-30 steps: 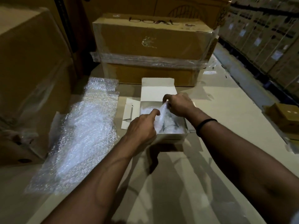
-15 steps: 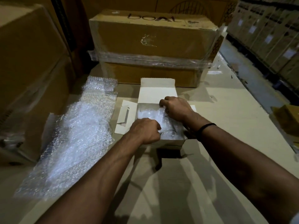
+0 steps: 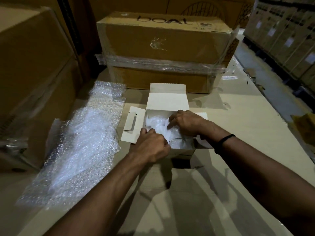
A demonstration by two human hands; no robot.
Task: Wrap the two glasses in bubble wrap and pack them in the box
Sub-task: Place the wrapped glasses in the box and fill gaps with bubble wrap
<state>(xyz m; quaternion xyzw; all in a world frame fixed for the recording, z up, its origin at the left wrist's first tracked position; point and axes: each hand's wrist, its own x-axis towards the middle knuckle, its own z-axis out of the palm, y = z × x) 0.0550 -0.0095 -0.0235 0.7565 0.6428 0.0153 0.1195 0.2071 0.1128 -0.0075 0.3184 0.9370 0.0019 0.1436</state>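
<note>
A small white cardboard box lies open on the work surface, its lid flap up at the back. Inside it sits a glass partly covered in bubble wrap; its clear rim shows at the box's near end. My left hand is fisted at the box's near left corner, pinching the wrap's edge. Over the box's right half, my right hand presses its fingers down on the wrap. A second glass cannot be made out.
A long sheet of loose bubble wrap lies left of the box. Large brown cartons bound in clear film stand just behind it, and another tall carton is at the left. Stacked cartons line the aisle at right.
Both hands have sunk lower into the box. The raised fold of bubble wrap has been pushed down flat over the glass, and my left hand has closed into a fist.
</note>
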